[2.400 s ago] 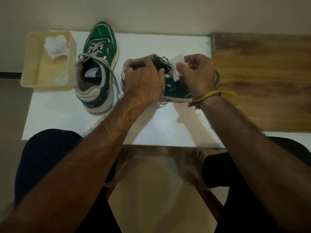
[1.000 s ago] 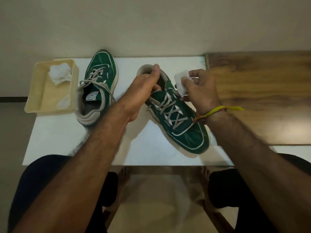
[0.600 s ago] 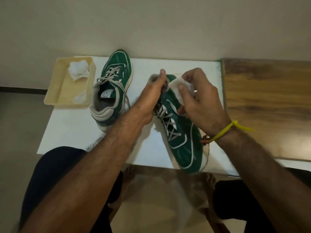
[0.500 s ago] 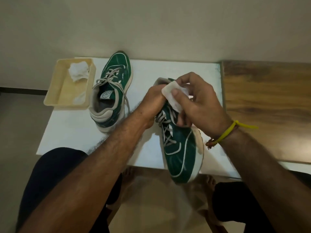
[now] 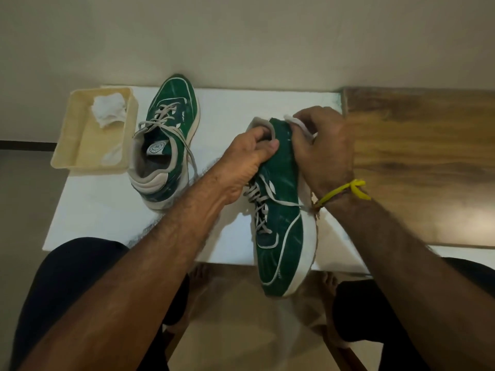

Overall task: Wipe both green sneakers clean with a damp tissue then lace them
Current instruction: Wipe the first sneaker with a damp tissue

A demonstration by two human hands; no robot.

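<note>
Held tilted above the near edge of the white table (image 5: pixel 112 223), toe overhanging: one green sneaker (image 5: pixel 281 236), left hand (image 5: pixel 246 159) clamped on its collar, right hand (image 5: pixel 324 148) pinching the damp tissue (image 5: pixel 300 124) against its heel side. Likely light, stiff-soled, soft-sided, best gripped at the collar. Second sneaker (image 5: pixel 168 135) and tray (image 5: pixel 77 145) to the left, open room between them.

The held sneaker (image 5: pixel 284 210) has been rolled onto its side, toe swung out past the table's (image 5: pixel 107 210) near edge. The tissue (image 5: pixel 298 124) has been shifted by the right hand (image 5: pixel 324 148) from the tongue to the heel side.
</note>
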